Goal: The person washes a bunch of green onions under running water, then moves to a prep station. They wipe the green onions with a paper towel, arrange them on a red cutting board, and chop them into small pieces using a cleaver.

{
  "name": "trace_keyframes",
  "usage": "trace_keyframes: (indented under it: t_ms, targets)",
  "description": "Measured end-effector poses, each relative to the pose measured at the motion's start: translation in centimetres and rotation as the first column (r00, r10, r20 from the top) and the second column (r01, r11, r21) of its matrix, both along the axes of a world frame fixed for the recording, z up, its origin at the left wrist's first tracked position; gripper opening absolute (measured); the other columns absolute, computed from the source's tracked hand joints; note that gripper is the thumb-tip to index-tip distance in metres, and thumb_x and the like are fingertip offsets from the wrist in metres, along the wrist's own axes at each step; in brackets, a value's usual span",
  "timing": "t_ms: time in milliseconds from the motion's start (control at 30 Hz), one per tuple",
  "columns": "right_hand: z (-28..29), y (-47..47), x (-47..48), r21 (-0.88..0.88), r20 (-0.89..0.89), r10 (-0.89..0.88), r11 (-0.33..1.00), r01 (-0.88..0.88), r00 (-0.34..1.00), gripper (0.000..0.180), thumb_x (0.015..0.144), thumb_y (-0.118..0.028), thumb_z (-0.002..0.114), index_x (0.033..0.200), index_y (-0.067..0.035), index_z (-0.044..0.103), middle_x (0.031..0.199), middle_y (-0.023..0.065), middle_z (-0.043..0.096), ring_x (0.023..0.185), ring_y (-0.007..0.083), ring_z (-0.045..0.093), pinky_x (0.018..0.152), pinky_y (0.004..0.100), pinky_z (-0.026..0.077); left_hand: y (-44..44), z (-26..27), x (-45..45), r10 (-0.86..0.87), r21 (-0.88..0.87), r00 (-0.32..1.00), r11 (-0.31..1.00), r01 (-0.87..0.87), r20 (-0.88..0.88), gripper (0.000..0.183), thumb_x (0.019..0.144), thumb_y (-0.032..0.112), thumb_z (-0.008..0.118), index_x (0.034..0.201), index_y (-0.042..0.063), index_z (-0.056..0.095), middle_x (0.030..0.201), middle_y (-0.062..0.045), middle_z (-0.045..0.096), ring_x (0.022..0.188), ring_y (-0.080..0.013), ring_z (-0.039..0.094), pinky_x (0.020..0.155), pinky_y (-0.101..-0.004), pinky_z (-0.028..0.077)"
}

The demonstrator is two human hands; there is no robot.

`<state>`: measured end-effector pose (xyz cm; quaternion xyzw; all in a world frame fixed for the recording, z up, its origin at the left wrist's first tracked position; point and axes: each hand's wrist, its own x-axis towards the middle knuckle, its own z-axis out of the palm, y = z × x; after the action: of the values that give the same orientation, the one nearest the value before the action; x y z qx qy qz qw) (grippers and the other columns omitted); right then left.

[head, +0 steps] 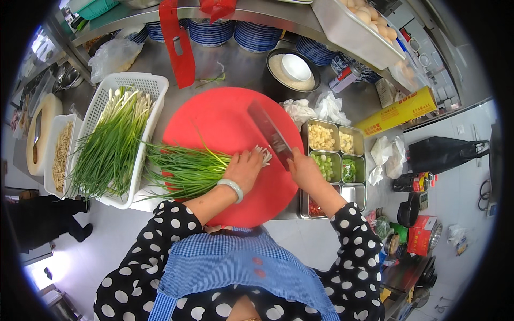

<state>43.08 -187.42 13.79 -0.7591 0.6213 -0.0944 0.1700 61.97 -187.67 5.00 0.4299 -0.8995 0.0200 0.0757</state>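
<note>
A bunch of green onions (192, 168) lies across a round red cutting board (241, 120), its white ends pointing right and its leaves reaching over the board's left edge. My left hand (245, 170) presses down on the bunch near the white ends, with a pale bangle at the wrist. Just right of those ends, my right hand (303, 168) grips a cleaver (271, 132), its broad blade tilted up and to the left above the board. More green onions (116, 140) fill a white plastic basket (162, 90) to the left of the board.
Right of the board, a metal tray with compartments (337, 152) holds chopped ingredients. A black bowl (315, 82) with a white bowl (296, 67) in it stands behind, near stacked blue plates (211, 32). Eggs (371, 16) fill a white bin overhead. A yellow box (395, 112) lies at right.
</note>
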Motion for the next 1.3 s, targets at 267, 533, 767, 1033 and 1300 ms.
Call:
trace_keyframes:
  t_ms: [267, 533, 767, 1033, 1300]
  targets:
    - [-0.2, 0.5, 0.3, 0.138, -0.11, 0.063, 0.989, -0.048, 0.992, 0.022, 0.086, -0.014, 0.052, 0.099, 0.001, 0.044, 0.065, 0.025, 0.057, 0.064, 0.0434, 0.058, 0.057, 0.05, 0.046, 0.1, -0.2, -0.1, 0.015, 0.001, 1.0, 1.0, -0.015, -0.009, 0.052, 0.078, 0.017, 0.054, 0.127, 0.002, 0.043, 0.122, -0.013, 0.045, 0.104, -0.0282, 0.045, 0.09, -0.0414, 0.036]
    - [1.2, 0.7, 0.1, 0.077, 0.025, -0.088, 0.993, 0.086, 0.996, 0.021, 0.086, -0.015, 0.049, 0.097, 0.002, 0.043, 0.065, 0.0264, 0.057, 0.067, 0.0451, 0.057, 0.061, 0.0517, 0.046, -0.6, 0.6, 0.2, 0.034, 0.089, 0.957, 0.996, -0.009, -0.289, 0.037, 0.079, 0.016, 0.054, 0.114, 0.002, 0.052, 0.105, -0.011, 0.05, 0.094, -0.0273, 0.049, 0.08, -0.0373, 0.043]
    - [1.8, 2.3, -0.4, 0.158, -0.093, 0.052, 0.987, -0.037, 0.994, 0.018, 0.086, -0.014, 0.05, 0.093, 0.001, 0.043, 0.062, 0.024, 0.057, 0.063, 0.043, 0.058, 0.059, 0.05, 0.047, -0.8, -0.2, 0.2, -0.006, 0.035, 0.919, 0.999, 0.021, -0.395, 0.031, 0.075, 0.011, 0.059, 0.104, 0.003, 0.054, 0.1, -0.011, 0.052, 0.091, -0.029, 0.051, 0.078, -0.0381, 0.045]
    - [-0.5, 0.6, 0.9, 0.07, -0.046, 0.072, 0.995, -0.068, 0.996, 0.019, 0.086, -0.013, 0.049, 0.093, 0.003, 0.042, 0.065, 0.0245, 0.058, 0.064, 0.0426, 0.059, 0.058, 0.0492, 0.048, -0.6, 0.3, 0.5, -0.025, 0.03, 0.884, 0.999, 0.044, -0.467, 0.012, 0.077, 0.014, 0.056, 0.088, 0.007, 0.054, 0.094, -0.01, 0.052, 0.089, -0.0285, 0.052, 0.078, -0.0388, 0.046]
    - [0.4, 1.9, -0.1, 0.174, -0.081, 0.059, 0.984, -0.044, 0.995, 0.019, 0.086, -0.014, 0.049, 0.093, 0.003, 0.043, 0.066, 0.025, 0.059, 0.065, 0.0427, 0.059, 0.058, 0.0495, 0.048, -0.7, 0.4, 0.6, -0.034, 0.0, 0.86, 0.999, 0.039, -0.509, 0.01, 0.078, 0.015, 0.056, 0.085, 0.009, 0.056, 0.089, -0.009, 0.051, 0.087, -0.0276, 0.052, 0.075, -0.0386, 0.047]
